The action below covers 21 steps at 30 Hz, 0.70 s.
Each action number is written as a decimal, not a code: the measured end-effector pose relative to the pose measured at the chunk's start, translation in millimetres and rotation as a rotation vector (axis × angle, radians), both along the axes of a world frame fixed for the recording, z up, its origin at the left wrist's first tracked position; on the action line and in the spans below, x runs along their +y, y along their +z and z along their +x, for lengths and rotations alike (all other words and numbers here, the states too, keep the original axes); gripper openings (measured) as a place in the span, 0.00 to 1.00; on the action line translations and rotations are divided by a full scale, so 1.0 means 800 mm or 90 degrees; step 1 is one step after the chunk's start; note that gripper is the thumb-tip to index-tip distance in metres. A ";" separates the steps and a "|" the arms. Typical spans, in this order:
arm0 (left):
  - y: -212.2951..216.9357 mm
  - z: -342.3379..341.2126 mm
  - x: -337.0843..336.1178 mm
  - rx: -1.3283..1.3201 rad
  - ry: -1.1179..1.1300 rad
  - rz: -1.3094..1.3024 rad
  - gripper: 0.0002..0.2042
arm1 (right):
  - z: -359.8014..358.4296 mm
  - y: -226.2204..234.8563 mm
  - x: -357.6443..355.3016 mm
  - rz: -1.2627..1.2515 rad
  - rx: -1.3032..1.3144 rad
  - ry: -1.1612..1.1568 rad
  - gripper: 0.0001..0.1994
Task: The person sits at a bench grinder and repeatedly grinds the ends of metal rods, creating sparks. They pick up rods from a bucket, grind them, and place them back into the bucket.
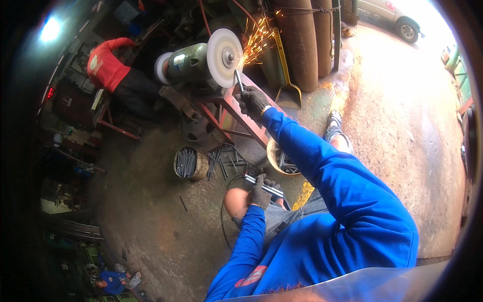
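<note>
My right hand [253,103], in a dark glove, grips a short metal rod [238,77]. The rod's far end meets the rim of a large pale grinding wheel [219,56], and orange sparks [256,40] spray up and to the right. This wheel is on a green bench grinder [188,63] with a second wheel [162,68] at its other end. Lower down, beside my bent knee, my gloved left hand [260,193] is closed around a few similar metal rods [273,191]. The glove hides their middle parts.
The grinder stands on a red metal frame [246,113]. A bucket of rods [202,165], loose rods [216,162] and another tub [273,157] are on the floor. A yellow-handled shovel [289,95] leans near tall brown cylinders [297,45]. A co-worker in red [108,65] bends at the left.
</note>
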<state>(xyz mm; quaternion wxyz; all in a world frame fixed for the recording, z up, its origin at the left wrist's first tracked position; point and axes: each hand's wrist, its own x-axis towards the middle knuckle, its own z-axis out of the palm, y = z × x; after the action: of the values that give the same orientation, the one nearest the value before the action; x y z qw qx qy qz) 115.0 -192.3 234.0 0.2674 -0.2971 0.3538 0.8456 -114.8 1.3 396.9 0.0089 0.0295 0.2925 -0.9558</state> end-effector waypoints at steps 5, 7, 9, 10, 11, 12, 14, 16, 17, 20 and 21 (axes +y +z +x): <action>-0.002 0.001 -0.003 0.010 -0.001 0.001 0.13 | 0.005 0.007 0.000 0.123 0.012 -0.050 0.09; 0.000 0.001 -0.002 0.010 -0.003 0.008 0.12 | 0.006 0.008 0.002 0.175 0.010 -0.080 0.09; 0.003 0.001 0.003 0.013 -0.010 0.020 0.11 | 0.003 0.006 0.009 0.240 -0.006 -0.107 0.09; 0.002 0.001 0.001 0.017 -0.012 0.017 0.11 | 0.006 0.010 0.006 0.265 -0.019 -0.110 0.10; 0.001 0.001 -0.002 0.020 -0.013 0.014 0.11 | 0.008 0.014 0.002 0.289 -0.031 -0.113 0.10; 0.000 0.002 -0.006 0.024 -0.014 0.011 0.12 | 0.011 0.018 -0.002 0.313 -0.043 -0.116 0.11; -0.002 0.003 -0.007 0.028 -0.011 0.001 0.12 | 0.007 0.015 -0.005 0.295 -0.056 -0.109 0.10; -0.003 0.004 -0.010 0.030 -0.007 -0.003 0.13 | 0.000 0.006 -0.008 0.209 -0.034 -0.060 0.10; -0.003 0.004 -0.010 0.031 -0.006 -0.003 0.13 | -0.007 -0.005 -0.005 0.131 -0.006 -0.019 0.10; 0.005 -0.002 0.013 0.038 -0.034 0.010 0.13 | -0.040 -0.055 0.015 0.256 0.173 -0.163 0.07; 0.006 -0.001 0.012 0.037 -0.032 0.010 0.13 | -0.041 -0.059 0.014 0.282 0.158 -0.175 0.08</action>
<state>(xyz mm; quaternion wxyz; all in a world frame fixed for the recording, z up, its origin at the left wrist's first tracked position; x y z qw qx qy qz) 113.8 -182.9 238.5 0.2804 -0.2616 0.3619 0.8497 -147.7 12.3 349.5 -0.1631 -0.0469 0.4860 -0.8573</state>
